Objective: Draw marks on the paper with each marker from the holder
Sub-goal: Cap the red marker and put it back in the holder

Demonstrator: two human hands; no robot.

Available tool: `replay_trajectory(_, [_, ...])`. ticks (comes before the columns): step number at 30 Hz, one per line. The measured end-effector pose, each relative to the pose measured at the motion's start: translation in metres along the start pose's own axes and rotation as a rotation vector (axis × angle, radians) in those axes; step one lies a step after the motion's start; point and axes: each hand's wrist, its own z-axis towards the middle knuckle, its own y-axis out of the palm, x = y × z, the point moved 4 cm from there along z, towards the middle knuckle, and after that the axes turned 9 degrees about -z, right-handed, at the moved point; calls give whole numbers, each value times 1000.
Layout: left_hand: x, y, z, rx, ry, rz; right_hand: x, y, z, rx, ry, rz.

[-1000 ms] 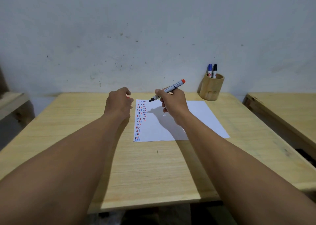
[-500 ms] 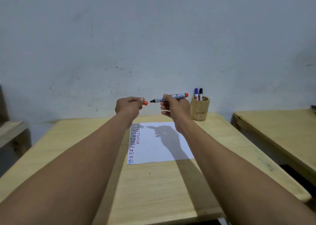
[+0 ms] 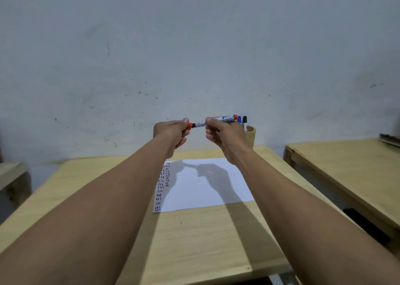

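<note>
Both hands are raised above the table. My right hand (image 3: 223, 134) grips a red marker (image 3: 225, 119) that lies nearly level, its tip pointing left. My left hand (image 3: 171, 132) pinches the marker's red cap (image 3: 190, 125), which meets the tip end. Below lies a white paper (image 3: 205, 189) with columns of short red and blue marks down its left edge (image 3: 162, 185). A bamboo holder (image 3: 250, 136) stands behind my right hand, with a blue marker (image 3: 239, 119) and a black marker (image 3: 245, 122) sticking out of it.
The paper rests on a light wooden table (image 3: 194, 241) against a scuffed white wall. A second wooden table (image 3: 346, 161) stands to the right across a narrow gap. Part of a wooden bench (image 3: 10, 176) shows at the left edge.
Both hands rose from the paper and came together. The red cap in my left hand moved right until it met the marker's tip. The view tilted upward.
</note>
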Motion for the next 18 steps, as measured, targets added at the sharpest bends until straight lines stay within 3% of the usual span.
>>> replay_trajectory(4, [1,7,1,-4,24,31,-4,-3,2,18,31,149])
replay_trajectory(13, [2,14,3,-54,72,16,1,-14,0,-48,18,112])
replay_trajectory(15, [2,13,5,-47,97,22,2,-17,1,-83,19,12])
replay_trajectory(18, [9,15,12,-42,185,90,1,-25,4,-123,-38,-364])
